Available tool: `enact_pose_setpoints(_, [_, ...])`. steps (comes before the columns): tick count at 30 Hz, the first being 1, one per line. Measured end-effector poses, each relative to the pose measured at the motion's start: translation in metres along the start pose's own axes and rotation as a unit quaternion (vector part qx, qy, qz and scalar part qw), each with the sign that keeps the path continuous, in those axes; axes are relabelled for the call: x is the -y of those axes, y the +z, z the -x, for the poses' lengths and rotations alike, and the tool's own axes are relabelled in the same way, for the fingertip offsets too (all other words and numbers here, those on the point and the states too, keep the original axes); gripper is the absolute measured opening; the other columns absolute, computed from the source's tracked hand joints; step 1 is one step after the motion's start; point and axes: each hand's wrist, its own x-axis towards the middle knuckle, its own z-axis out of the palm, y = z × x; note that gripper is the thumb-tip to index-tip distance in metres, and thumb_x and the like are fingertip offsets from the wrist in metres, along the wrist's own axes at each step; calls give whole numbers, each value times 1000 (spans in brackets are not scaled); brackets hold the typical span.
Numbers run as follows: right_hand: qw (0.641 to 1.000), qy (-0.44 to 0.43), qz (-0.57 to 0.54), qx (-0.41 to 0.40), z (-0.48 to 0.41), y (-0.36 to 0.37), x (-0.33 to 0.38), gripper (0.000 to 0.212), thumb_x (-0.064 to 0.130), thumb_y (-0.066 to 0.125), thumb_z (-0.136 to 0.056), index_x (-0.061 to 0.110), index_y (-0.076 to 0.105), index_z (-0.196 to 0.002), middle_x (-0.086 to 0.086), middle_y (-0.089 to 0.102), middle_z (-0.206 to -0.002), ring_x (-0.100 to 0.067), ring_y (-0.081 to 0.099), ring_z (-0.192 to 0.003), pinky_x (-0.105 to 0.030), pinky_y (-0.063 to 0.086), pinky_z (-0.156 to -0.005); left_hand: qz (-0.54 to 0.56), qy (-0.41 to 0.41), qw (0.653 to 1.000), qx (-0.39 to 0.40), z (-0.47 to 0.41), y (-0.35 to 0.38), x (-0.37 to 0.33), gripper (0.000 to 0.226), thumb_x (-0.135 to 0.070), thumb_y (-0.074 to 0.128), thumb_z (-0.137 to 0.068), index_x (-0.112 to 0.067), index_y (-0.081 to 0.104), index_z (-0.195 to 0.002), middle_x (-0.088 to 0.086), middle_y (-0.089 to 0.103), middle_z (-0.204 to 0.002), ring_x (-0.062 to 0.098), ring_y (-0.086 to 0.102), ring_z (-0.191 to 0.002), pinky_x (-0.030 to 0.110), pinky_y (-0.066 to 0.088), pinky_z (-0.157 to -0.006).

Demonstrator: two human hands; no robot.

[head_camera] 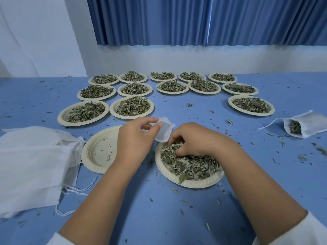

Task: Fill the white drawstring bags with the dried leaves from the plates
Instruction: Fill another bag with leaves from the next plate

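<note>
My left grip pinches the white bag just beside my right grip, which clenches dried leaves on the plate beneath it. I hold it this close, I judge, to spill less.

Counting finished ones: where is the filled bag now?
Head view, far right of the table: the filled bag lies on its side, mouth facing left, right of and nearer than the rightmost full plate.
</note>
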Motion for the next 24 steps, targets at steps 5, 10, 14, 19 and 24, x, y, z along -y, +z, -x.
enact_pose_setpoints(5, [999, -15, -43, -21, 2, -8, -5, 20, 21, 75, -81, 36, 72, -93, 21, 58, -80, 3, 53, -64, -14, 39, -57, 31, 6, 999, -23, -1, -1, -1, 11, -40, 73, -83, -43, 73, -94, -18, 65, -72, -11, 56, -70, 2, 37, -62])
enact_pose_setpoints(10, [989, -26, -137, -53, 15, -23, -12, 24, 19, 76, -81, 42, 69, -81, 11, 65, -83, 2, 58, -58, -10, 40, -49, 26, 22, 998, -46, -1, 0, -1, 9, -36, 71, -86, -37, 76, -94, -22, 69, -82, -12, 59, -82, 1, 40, -68])
enact_pose_setpoints(14, [979, -23, -186, -84, 23, -26, -20, 22, 19, 77, -81, 40, 70, -83, 2, 67, -86, -5, 57, -63, -8, 39, -51, -10, 42, 998, -54, -1, 2, -1, 12, -35, 68, -88, -35, 76, -98, -16, 70, -91, -7, 61, -85, 4, 42, -70])
enact_pose_setpoints(19, [954, -40, -268, -128, 30, -25, -27, 23, 17, 74, -83, 39, 72, -86, -3, 71, -91, -21, 63, -78, -29, 51, -67, -62, 77, 993, -67, 0, 3, -2, 16, -33, 66, -90, -30, 76, -103, -17, 65, -89, -5, 59, -75, 5, 39, -63])
enact_pose_setpoints(24, [923, -29, -357, -138, 25, -23, -33, 31, 12, 71, -85, 42, 73, -82, 18, 68, -74, -3, 61, -71, -16, 47, -65, -106, 93, 988, -64, -1, 9, -10, 14, -28, 65, -92, -25, 78, -96, -13, 64, -83, 13, 63, -81, 30, 51, -66])
